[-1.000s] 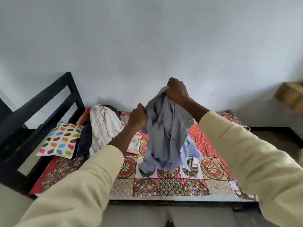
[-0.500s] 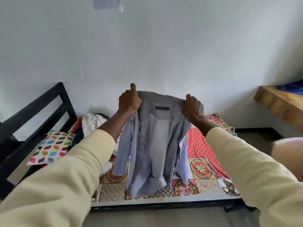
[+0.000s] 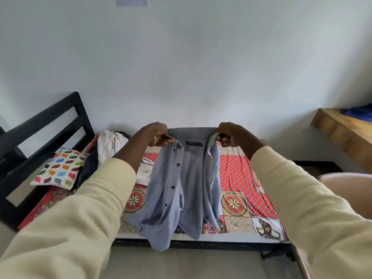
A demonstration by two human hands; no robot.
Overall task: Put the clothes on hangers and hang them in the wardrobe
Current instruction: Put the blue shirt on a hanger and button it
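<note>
A light blue button-up shirt (image 3: 189, 182) hangs open in front of me, its inside and neck label facing me, its hem reaching past the bed's front edge. My left hand (image 3: 155, 135) grips the collar at the left side and my right hand (image 3: 231, 135) grips it at the right side, both held up over the bed. A heap of other clothes (image 3: 108, 150), white, striped and dark, lies at the head of the bed. No hanger and no wardrobe show in this view.
The bed (image 3: 241, 178) has a red patterned cover and a black frame (image 3: 46, 125) at the left. A pillow with coloured spots (image 3: 60, 168) lies by the heap. A wooden shelf (image 3: 342, 133) juts out at the right; a pale rounded object (image 3: 350, 190) sits below it.
The crumpled shirt has been opened out and is now held spread by the collar. My hands have moved apart and lowered a little, and the view has shifted up and back.
</note>
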